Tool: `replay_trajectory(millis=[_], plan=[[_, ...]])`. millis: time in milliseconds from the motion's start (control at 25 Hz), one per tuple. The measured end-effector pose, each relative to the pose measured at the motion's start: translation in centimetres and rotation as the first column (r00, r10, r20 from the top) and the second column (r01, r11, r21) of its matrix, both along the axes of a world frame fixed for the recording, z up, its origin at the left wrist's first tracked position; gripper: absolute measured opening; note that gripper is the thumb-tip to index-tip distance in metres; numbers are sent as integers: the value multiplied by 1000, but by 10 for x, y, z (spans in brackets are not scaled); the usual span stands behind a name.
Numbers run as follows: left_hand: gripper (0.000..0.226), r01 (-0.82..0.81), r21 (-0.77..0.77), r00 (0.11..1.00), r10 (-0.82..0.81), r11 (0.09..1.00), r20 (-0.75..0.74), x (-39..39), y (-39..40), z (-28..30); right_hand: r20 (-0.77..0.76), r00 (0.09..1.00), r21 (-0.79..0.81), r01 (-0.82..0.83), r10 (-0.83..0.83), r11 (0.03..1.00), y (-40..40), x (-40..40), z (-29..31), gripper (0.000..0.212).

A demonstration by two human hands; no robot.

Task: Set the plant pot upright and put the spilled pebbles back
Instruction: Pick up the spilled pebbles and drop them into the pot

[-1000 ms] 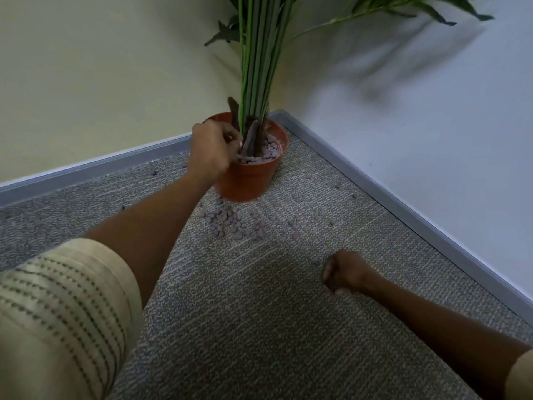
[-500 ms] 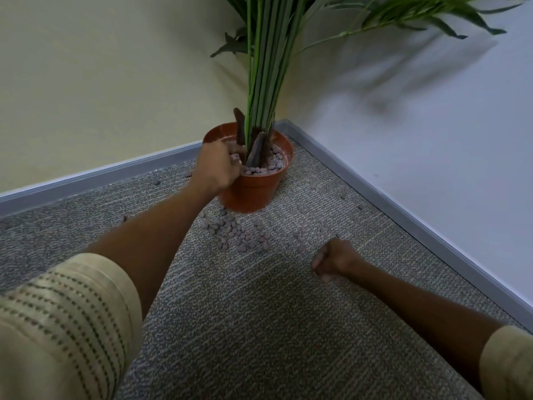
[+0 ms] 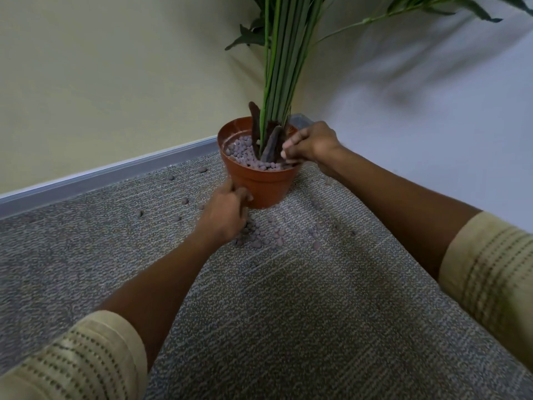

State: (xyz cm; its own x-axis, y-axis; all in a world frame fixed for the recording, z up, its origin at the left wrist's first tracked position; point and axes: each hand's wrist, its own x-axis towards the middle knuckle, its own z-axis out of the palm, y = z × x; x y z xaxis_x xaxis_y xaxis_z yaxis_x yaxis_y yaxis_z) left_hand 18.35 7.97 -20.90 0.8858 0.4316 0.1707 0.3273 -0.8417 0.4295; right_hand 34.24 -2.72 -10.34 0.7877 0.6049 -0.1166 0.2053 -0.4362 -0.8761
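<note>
The terracotta plant pot [image 3: 261,187] stands upright on the carpet in the room's corner, with green stems [image 3: 281,67] rising from it and grey pebbles [image 3: 242,151] inside. A pile of spilled pebbles [image 3: 259,235] lies on the carpet just in front of its base. My left hand [image 3: 225,212] is down at that pile beside the pot's lower wall, its fingers curled into the pebbles. My right hand [image 3: 311,142] hovers over the pot's right rim with its fingertips bunched together; what it pinches is hidden.
Single pebbles lie scattered to the left [image 3: 202,169] and right [image 3: 317,245] of the pot. A grey baseboard [image 3: 115,171] and two walls close the corner behind it. Grey carpet [image 3: 288,327] stretches toward me.
My left hand dropped from the pot's rim to the pebble pile on the carpet. My right hand rose from the carpet to above the pot's right rim.
</note>
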Motion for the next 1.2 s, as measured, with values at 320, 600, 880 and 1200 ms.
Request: replay_trajectory(millis=[320, 600, 880, 1200], plan=[[54, 80, 14, 892, -65, 997, -448, -7, -16, -48, 355, 917, 258, 92, -183, 962, -12, 3, -33, 21], [43, -44, -17, 925, 34, 999, -379, -13, -27, -57, 169, 895, -424, -313, 413, 850, -47, -15, -111, 27], [27, -8, 2, 949, 8, 1000, -315, -22, -25, -55, 225, 745, -674, -346, 627, 653, -27, -31, -135, 44], [16, -185, -399, 980, 140, 898, -139, -33, -18, -36, 182, 808, -560, -384, 561, 734, -37, -37, -138, 17]])
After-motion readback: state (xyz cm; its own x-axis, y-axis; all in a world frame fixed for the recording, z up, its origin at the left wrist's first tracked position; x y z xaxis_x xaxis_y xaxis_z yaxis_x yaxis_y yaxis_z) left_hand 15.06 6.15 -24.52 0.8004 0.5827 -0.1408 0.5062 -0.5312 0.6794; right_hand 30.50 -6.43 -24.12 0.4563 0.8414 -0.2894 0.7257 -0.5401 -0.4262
